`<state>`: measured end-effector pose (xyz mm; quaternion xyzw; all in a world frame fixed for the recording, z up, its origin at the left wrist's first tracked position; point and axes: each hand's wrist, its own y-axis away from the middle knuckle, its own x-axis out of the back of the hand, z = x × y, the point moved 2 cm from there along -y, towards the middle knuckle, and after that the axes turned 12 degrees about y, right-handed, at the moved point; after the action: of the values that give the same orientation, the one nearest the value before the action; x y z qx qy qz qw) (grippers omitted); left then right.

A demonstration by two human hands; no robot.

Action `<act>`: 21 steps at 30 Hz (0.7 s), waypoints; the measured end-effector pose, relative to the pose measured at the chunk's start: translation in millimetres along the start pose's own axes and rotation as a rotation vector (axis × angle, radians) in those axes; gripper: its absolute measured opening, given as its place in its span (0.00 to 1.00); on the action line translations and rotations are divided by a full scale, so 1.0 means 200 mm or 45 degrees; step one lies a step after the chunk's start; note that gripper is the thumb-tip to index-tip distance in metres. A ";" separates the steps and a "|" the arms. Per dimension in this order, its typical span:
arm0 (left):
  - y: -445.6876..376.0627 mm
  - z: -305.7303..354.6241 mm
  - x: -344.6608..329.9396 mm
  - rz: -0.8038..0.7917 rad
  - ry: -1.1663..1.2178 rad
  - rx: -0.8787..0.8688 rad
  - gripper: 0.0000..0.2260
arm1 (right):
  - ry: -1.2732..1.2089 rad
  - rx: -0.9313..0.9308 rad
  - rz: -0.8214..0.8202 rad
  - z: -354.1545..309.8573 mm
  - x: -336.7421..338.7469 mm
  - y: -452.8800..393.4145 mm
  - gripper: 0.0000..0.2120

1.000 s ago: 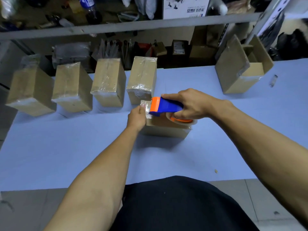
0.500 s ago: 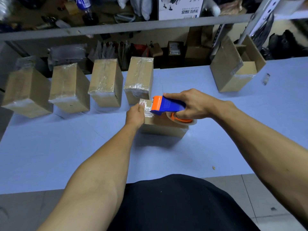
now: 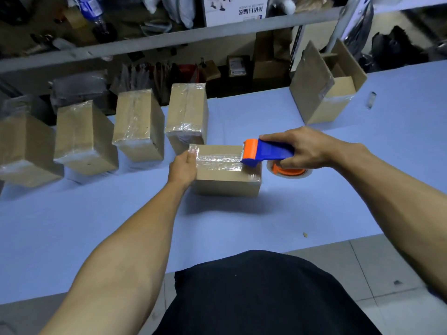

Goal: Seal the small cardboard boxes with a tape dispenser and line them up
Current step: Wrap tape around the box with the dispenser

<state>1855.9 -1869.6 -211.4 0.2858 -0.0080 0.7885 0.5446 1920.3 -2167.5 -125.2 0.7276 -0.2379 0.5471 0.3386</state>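
- Our right hand (image 3: pixel 307 151) is curled round the blue handle of the dispenser (image 3: pixel 266 153), whose orange head sits at the right end of the box (image 3: pixel 225 170). The tape roll (image 3: pixel 289 170) hangs just past that end.
- Our left hand (image 3: pixel 183 168) clasps the box's left end, thumb on top pinning the start of the tape (image 3: pixel 219 160).
- We judge the step to be the run of tape along the top seam, nearly finished. A shiny, wrinkled strip spans the lid from thumb to head.
- Next, we think, the tape must go down over the right edge and be torn against the blade, with the left hand bracing so the box does not slide on the smooth blue table (image 3: pixel 96 213).
- The box is plain matte cardboard, low and oblong, lying near the table's middle.
- Behind it stands a row of four sealed boxes (image 3: pixel 140 124), glossy with tape. An open box (image 3: pixel 326 88) waits well apart at the far right.
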 end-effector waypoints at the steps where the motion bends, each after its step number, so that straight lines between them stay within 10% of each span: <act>1: 0.00 0.00 0.00 -0.002 -0.006 0.006 0.20 | -0.025 0.003 0.000 0.00 -0.02 0.01 0.36; 12: 0.00 -0.01 -0.03 -0.008 -0.047 -0.014 0.18 | -0.114 -0.083 0.054 0.10 -0.12 0.15 0.35; 16: 0.02 0.03 -0.05 0.036 -0.499 -0.410 0.24 | -0.122 -0.114 0.067 0.11 -0.16 0.16 0.35; 21: 0.03 0.08 -0.07 -0.390 -1.095 -0.659 0.41 | -0.123 -0.114 0.076 0.11 -0.18 0.16 0.34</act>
<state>1860.3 -1888.8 -202.3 0.4378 -0.3834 0.4835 0.6538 1900.5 -2206.2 -156.1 0.7299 -0.3000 0.5099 0.3424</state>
